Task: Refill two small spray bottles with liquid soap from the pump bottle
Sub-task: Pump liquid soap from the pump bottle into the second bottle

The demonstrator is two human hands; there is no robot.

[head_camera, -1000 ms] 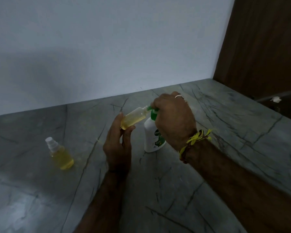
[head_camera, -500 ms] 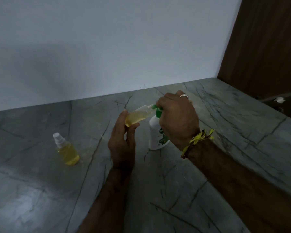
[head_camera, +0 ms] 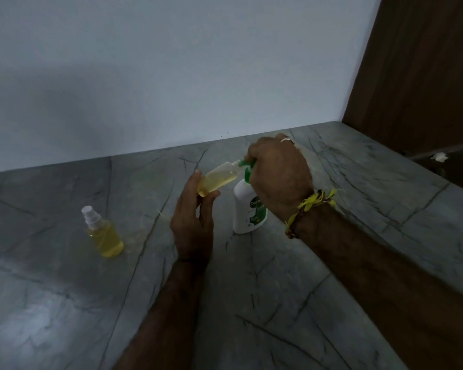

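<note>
Above the tabletop (head_camera: 332,263), left hand (head_camera: 191,222) pinches the light, slippery spray bottle (head_camera: 218,178) by its base; right hand (head_camera: 278,174) grips the pump bottle (head_camera: 247,209).

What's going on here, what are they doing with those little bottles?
A person is refilling small spray bottles with soap. The left hand holds an uncapped small bottle, tilted, with its mouth at the green nozzle of the white pump bottle, which stands on the grey stone counter. The right hand is curled over the pump head. The tilted bottle is part full of yellow liquid. A second spray bottle, capped and holding yellow liquid, stands off to the left.
</note>
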